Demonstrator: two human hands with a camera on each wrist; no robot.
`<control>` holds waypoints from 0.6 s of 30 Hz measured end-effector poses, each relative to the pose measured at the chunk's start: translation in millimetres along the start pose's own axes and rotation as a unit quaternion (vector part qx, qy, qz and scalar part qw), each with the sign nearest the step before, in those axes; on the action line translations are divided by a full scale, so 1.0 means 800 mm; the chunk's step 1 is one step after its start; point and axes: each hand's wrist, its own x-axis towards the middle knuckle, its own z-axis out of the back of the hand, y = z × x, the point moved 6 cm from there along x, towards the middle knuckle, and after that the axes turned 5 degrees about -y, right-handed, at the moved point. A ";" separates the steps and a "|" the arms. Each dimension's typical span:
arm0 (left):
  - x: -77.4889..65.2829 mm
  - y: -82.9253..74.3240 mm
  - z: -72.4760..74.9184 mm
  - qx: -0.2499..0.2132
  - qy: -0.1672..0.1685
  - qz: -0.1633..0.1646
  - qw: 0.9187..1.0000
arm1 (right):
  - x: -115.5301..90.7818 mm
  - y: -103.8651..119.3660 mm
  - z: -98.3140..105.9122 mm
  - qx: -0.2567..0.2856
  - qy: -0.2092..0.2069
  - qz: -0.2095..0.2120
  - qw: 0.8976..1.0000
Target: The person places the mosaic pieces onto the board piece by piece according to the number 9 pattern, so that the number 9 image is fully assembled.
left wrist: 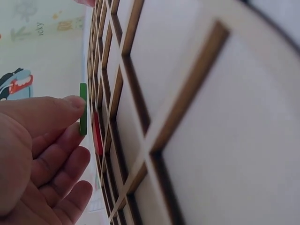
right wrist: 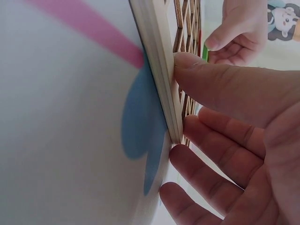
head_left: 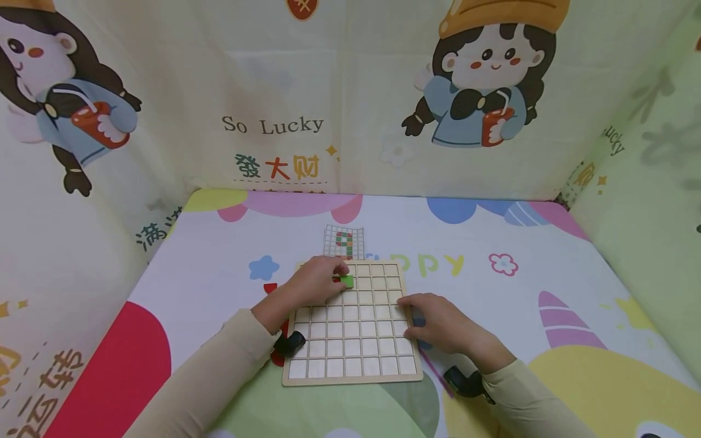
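Observation:
My left hand pinches a small flat green tile between thumb and index finger, over the upper rows of a wooden grid board. In the left wrist view the green tile stands on edge close above the grid, its other fingers loosely bent. A red tile lies in a cell just beside it. At the board's right edge rests my right hand, fingers relaxed. Its thumb touches the wooden frame in the right wrist view, and the fingertips lie along the edge.
Behind the board lies a printed grid card with a red, green and orange figure like a 9. Red pieces lie left of the board, partly hidden by the left arm. A colourful patterned cloth covers the table, with printed curtains around it.

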 end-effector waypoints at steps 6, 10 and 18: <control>0.003 -0.001 -0.005 0.007 0.001 0.004 1.000 | 0.000 -0.001 0.000 0.002 0.003 -0.010 1.000; 0.004 -0.002 -0.007 0.018 0.005 0.003 1.000 | 0.000 0.000 0.000 0.003 0.003 -0.012 1.000; 0.005 -0.004 -0.008 0.027 0.004 0.002 1.000 | 0.000 0.001 0.000 0.001 0.005 -0.015 1.000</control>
